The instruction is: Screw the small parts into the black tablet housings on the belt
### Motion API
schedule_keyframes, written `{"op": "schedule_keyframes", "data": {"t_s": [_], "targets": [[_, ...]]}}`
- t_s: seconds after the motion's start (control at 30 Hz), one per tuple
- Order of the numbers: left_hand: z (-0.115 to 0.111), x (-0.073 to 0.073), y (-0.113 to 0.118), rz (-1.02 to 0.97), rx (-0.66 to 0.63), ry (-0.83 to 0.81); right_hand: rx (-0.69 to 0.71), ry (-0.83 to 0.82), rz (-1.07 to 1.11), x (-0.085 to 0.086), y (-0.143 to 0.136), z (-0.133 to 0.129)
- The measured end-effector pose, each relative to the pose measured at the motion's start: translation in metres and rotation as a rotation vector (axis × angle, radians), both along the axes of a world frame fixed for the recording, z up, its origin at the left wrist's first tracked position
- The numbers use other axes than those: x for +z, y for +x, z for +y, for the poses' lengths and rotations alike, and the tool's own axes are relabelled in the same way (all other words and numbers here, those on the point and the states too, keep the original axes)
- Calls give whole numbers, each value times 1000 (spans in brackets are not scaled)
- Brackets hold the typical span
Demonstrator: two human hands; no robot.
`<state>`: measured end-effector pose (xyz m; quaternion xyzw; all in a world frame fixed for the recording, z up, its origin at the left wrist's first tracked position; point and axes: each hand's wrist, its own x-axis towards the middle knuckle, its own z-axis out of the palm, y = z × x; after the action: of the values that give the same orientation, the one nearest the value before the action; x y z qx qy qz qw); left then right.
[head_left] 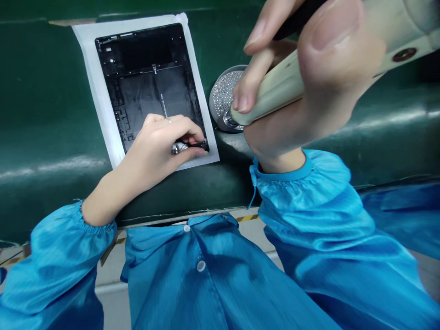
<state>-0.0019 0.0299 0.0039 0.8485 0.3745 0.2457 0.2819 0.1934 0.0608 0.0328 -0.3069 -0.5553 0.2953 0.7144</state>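
My right hand [330, 68] is wrapped around a pale electric screwdriver [278, 87], large and close to the camera. Its metal tip points down to the left, over a round screw dish [223, 91] with a perforated top. My left hand [154, 142] lies over the lower part of a black tablet housing [147, 82] whose inside faces up. Thumb and forefinger are pinched at the housing's lower right corner, beside a small silvery part [179, 147]. What they grip there is mostly hidden. Under the housing is a white sheet [94, 78].
A dark green mat [41, 91] covers the bench and curves down over its front edge. Below it are my blue smock [213, 275] and a pale floor with yellow and black striped tape [247, 218].
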Motion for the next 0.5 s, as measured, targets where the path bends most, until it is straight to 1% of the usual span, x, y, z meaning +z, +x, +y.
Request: {"op": "schedule_keyframes", "data": {"t_s": [0.07,0.13,0.17,0.23,0.3,0.33,0.4,0.43,0.47,0.5], "targets": [[1,2,-1,-22,-8,-3,16,66,-8,-4,1,4],[3,3,-1,-50,-17,-8,30,60,-17,-3,4,3],[3,4,-1,-63,-18,-15,40,20,-28,0,5,2],[4,5,-1,-85,-9,-34,85,-131,-85,7,6,-4],[4,5,0,-98,3,-56,86,-263,-76,15,5,-9],[3,5,1,-106,7,-62,43,-251,-8,17,3,-11],[2,4,4,-126,17,-60,-2,-203,46,21,-1,-14],[2,3,5,-131,21,-59,3,-210,24,22,-2,-15],[1,3,6,-133,28,-57,39,-249,-39,23,-2,-15],[1,1,7,-129,38,-57,96,-324,-123,23,-1,-16]]}}
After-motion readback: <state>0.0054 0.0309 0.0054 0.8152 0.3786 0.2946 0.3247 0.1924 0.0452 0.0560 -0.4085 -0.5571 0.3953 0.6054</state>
